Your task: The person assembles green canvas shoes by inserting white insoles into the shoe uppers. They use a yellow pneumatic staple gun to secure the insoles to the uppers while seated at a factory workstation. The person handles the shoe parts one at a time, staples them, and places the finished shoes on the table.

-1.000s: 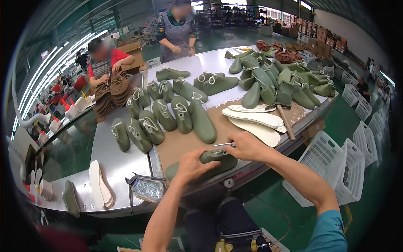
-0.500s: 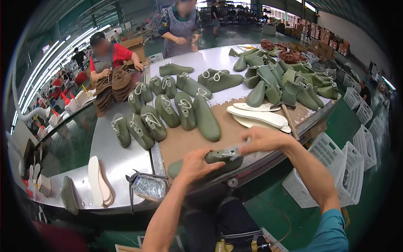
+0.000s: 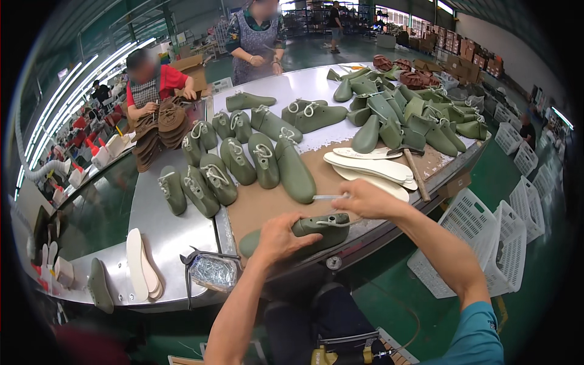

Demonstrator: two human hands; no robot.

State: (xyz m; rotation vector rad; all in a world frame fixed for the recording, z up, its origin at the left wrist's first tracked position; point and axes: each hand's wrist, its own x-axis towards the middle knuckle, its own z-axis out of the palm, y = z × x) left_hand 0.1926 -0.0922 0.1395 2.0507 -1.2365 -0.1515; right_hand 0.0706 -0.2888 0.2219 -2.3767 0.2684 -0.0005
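A green shoe last [image 3: 316, 228] lies on its side at the near edge of the brown board [image 3: 267, 204]. My left hand [image 3: 281, 236] grips its middle from the near side. My right hand [image 3: 365, 199] is closed on a thin white stick-like tool [image 3: 328, 197], its tip pointing left just above the last's heel end. Beyond stand rows of green lasts with white laces [image 3: 243, 161].
Pale insoles [image 3: 371, 167] and a hammer [image 3: 413, 170] lie right of the board. A heap of green lasts [image 3: 413, 112] fills the far right. White insoles [image 3: 140, 264] and a bag of small metal bits [image 3: 212, 272] sit left. Two people [image 3: 255, 36] work across the table; white crates [image 3: 486, 243] stand right.
My right hand has drawn the white tool up and slightly right along the last. My left hand keeps its grip while the view shifted slightly.
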